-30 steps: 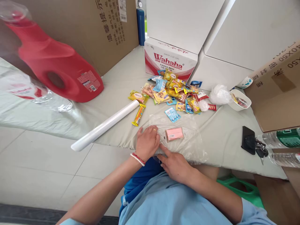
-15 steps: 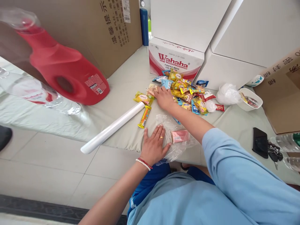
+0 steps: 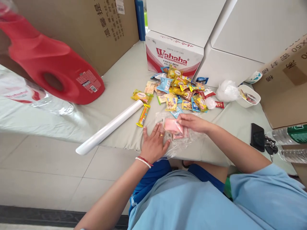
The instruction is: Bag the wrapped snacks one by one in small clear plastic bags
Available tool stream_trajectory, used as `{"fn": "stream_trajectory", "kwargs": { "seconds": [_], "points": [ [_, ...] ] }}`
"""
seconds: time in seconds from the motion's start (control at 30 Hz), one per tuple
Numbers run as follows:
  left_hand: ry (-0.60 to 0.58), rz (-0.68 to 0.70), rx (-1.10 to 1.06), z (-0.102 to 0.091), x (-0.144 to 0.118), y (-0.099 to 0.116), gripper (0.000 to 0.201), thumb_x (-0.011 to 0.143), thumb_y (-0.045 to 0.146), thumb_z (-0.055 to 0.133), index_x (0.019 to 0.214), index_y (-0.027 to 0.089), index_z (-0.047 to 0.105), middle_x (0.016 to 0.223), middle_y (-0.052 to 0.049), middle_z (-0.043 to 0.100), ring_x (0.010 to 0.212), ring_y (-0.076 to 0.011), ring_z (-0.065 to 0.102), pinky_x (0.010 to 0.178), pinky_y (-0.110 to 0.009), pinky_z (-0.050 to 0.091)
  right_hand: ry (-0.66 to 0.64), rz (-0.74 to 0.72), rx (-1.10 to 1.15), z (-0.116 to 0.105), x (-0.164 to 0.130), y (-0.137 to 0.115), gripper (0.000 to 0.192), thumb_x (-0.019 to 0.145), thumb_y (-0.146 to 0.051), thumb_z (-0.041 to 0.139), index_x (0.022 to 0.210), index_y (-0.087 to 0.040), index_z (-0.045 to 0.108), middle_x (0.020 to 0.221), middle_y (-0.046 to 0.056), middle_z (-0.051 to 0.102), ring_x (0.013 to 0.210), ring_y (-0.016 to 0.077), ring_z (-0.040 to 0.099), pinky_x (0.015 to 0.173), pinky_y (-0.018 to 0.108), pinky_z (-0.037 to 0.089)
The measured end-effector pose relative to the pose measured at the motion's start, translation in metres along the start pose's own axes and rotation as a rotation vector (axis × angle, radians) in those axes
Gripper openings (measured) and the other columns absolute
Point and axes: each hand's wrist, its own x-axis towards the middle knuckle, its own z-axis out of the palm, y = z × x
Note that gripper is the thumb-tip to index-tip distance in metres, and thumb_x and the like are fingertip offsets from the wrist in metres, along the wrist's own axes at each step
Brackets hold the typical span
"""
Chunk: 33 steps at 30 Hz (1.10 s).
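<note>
Far left of the hands, a red jug lies on its side on the grey cloth, with a clear bottle just in front of it. Nearer, a white roll slants toward the left hand, its upper end close to a yellow bar.

The left hand lies flat, fingers spread, pressing the left edge of a clear bag against the cloth; it holds nothing between its fingers. Just right of it, touching the bag's top, the right hand pinches a pink packet between thumb and fingers, the packet tilted and raised a little over the bag. Whether a second pink packet lies under it inside the bag is hard to tell.

Beyond both hands sits a heap of snacks, and behind that a Wahaha box. Right of the heap are a crumpled white bag and a white bowl. Well to the right of the right hand lie a black phone and keys, next to them two bottles.
</note>
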Motion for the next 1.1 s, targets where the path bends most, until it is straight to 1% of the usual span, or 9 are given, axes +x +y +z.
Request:
{"fn": "stream_trajectory", "kwargs": {
  "seconds": [0.23,0.37,0.5,0.6,0.7,0.8,0.87,0.97,1.1],
  "points": [
    [-0.024,0.008,0.04,0.001,0.0,0.001,0.081,0.098,0.064,0.04,0.161,0.013,0.032,0.168,-0.019,0.027,0.157,-0.0383,0.025,0.122,-0.075,0.002,-0.158,0.363,0.181,-0.011,-0.138,0.043,0.053,0.092,-0.071,0.057,0.089,-0.017,0.057,0.081,0.0,0.057,0.072,0.0138,0.05,0.067,0.026,0.038],
    [-0.073,0.043,0.069,-0.001,-0.001,-0.001,0.096,0.091,0.077,0.043,0.161,0.012,0.031,0.169,-0.021,0.02,0.157,-0.0391,0.022,0.122,-0.074,-0.002,-0.096,0.381,0.199,-0.019,-0.17,0.047,0.052,0.092,-0.069,0.06,0.088,-0.017,0.059,0.078,0.001,0.058,0.071,0.0142,0.052,0.066,0.027,0.04],
    [-0.109,0.073,0.108,-0.004,-0.001,-0.001,0.101,0.089,0.081,0.042,0.161,0.011,0.031,0.169,-0.023,0.018,0.157,-0.0402,0.023,0.121,-0.075,0.0,0.084,0.176,0.271,-0.024,-0.142,0.028,0.046,0.093,-0.063,0.062,0.089,-0.018,0.059,0.077,0.0,0.059,0.068,0.0127,0.053,0.064,0.025,0.041],
    [-0.12,0.073,0.125,-0.005,0.0,0.0,0.102,0.088,0.081,0.044,0.161,0.012,0.031,0.169,-0.023,0.021,0.156,-0.0412,0.026,0.121,-0.076,0.004,0.038,0.102,0.232,-0.024,-0.098,0.018,0.041,0.096,-0.06,0.058,0.095,-0.019,0.058,0.077,-0.001,0.06,0.064,0.0122,0.055,0.06,0.023,0.042],
    [-0.117,0.069,0.133,-0.005,0.0,0.0,0.101,0.087,0.081,0.046,0.161,0.013,0.032,0.168,-0.023,0.023,0.155,-0.0411,0.028,0.121,-0.075,0.006,-0.018,0.194,-0.135,-0.016,-0.059,0.018,0.031,0.099,-0.049,0.054,0.096,-0.019,0.061,0.085,0.003,0.065,0.07,0.015,0.061,0.064,0.026,0.046],
    [-0.101,0.072,0.131,-0.003,0.0,0.0,0.1,0.088,0.08,0.046,0.161,0.014,0.031,0.168,-0.023,0.024,0.155,-0.0409,0.028,0.122,-0.074,0.006,0.15,0.273,-0.649,-0.003,-0.043,0.019,0.024,0.097,-0.039,0.06,0.102,-0.017,0.066,0.112,0.011,0.065,0.089,0.0212,0.066,0.074,0.03,0.049],
    [-0.097,0.076,0.127,-0.003,0.0,-0.001,0.101,0.088,0.08,0.046,0.162,0.014,0.03,0.168,-0.023,0.024,0.155,-0.0407,0.028,0.122,-0.073,0.005,0.231,0.237,-0.815,0.008,-0.042,0.013,0.031,0.097,-0.042,0.06,0.118,-0.019,0.065,0.126,0.014,0.061,0.099,0.0246,0.066,0.078,0.032,0.049],
    [-0.104,0.07,0.127,-0.003,0.001,-0.001,0.1,0.088,0.08,0.045,0.162,0.014,0.03,0.168,-0.023,0.025,0.155,-0.041,0.029,0.122,-0.073,0.005,0.119,0.145,-0.888,0.025,-0.045,0.002,0.048,0.091,-0.051,0.07,0.129,-0.022,0.062,0.129,0.013,0.061,0.101,0.0271,0.068,0.077,0.032,0.05],
    [-0.118,0.067,0.133,-0.003,0.001,-0.001,0.102,0.087,0.081,0.045,0.162,0.014,0.03,0.168,-0.022,0.024,0.155,-0.0407,0.027,0.122,-0.073,0.004,-0.033,0.021,-0.933,0.037,-0.048,0.0,0.065,0.08,-0.039,0.084,0.137,-0.024,0.059,0.137,0.014,0.058,0.113,0.0315,0.064,0.083,0.036,0.052]
  ]
}}
